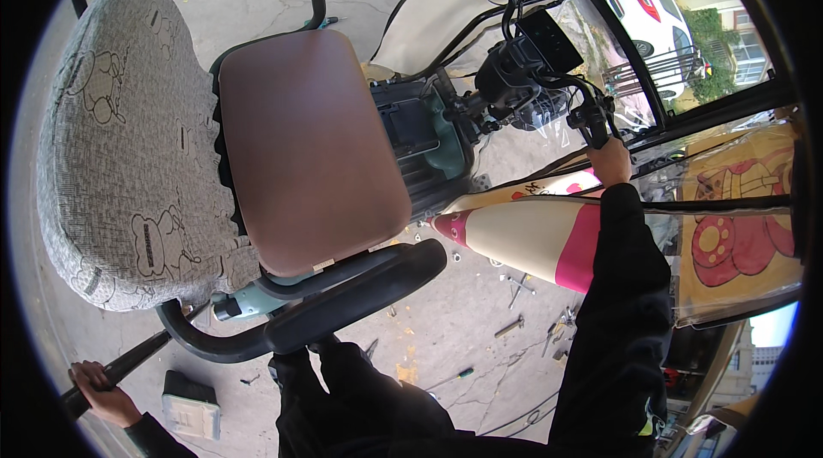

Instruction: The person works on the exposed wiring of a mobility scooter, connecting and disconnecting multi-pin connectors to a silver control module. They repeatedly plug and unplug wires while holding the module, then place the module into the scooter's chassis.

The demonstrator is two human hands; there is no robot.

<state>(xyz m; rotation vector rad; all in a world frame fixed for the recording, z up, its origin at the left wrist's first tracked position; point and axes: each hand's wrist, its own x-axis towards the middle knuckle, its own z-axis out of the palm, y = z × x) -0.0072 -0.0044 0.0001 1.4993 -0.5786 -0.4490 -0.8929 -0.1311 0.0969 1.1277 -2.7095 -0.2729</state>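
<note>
My left hand (105, 395) is closed round a dark metal bar (141, 357) at the lower left, behind the seat of a small electric tricycle. Far to the right, my right hand (609, 161) is wrapped round the near grip of the handlebar (593, 122). Between the two lies the brown seat cushion (313, 149), beside a backrest (129, 141) in a grey patterned cover. The black padded armrest (360, 299) on the near side runs just in front of my legs. A dark display (550, 40) sits in the middle of the handlebar.
Tools (509, 326) and small parts lie scattered on the concrete below my right arm. A cream and pink panel (531, 239) hangs beside that arm. A grey and black box (191, 406) stands near my left hand. Beyond the black frame is a parked white car (643, 3).
</note>
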